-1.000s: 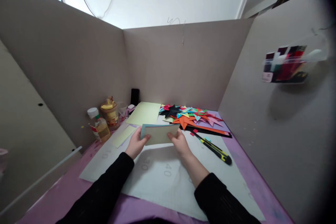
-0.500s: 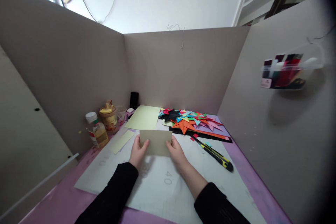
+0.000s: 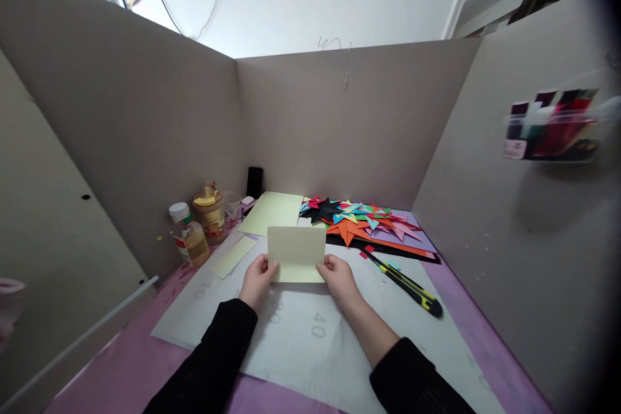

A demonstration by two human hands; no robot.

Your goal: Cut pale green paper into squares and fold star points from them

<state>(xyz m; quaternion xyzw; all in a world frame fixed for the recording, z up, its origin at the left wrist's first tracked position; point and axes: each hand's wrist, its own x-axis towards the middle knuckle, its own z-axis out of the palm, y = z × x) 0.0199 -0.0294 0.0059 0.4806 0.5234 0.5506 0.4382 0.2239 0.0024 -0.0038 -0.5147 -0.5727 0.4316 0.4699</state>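
Note:
A pale yellow sheet of paper (image 3: 296, 252) is held up between my two hands, above a white cutting mat (image 3: 310, 349) printed with numbers. A crease runs across the sheet, with its lower part tilted toward me. My left hand (image 3: 258, 278) pinches its lower left edge between thumb and curled fingers. At the lower right edge, my right hand (image 3: 338, 276) grips it the same way. On the mat left of the hands lies a narrow pale yellow strip (image 3: 233, 257). A larger pale yellow sheet (image 3: 272, 212) lies behind the held paper.
Folded paper stars (image 3: 347, 230) in many colours are heaped at the back right, over dark and orange sheets. A black-and-yellow utility knife (image 3: 412, 288) lies on the right. A bottle (image 3: 190, 238), a tub (image 3: 211, 217) and a phone (image 3: 255, 182) stand back left. Grey panels (image 3: 334, 129) enclose the desk.
The held paper has tipped, so more of its face now shows and a crease is visible. Both hands keep their hold. The whole view has shifted slightly.

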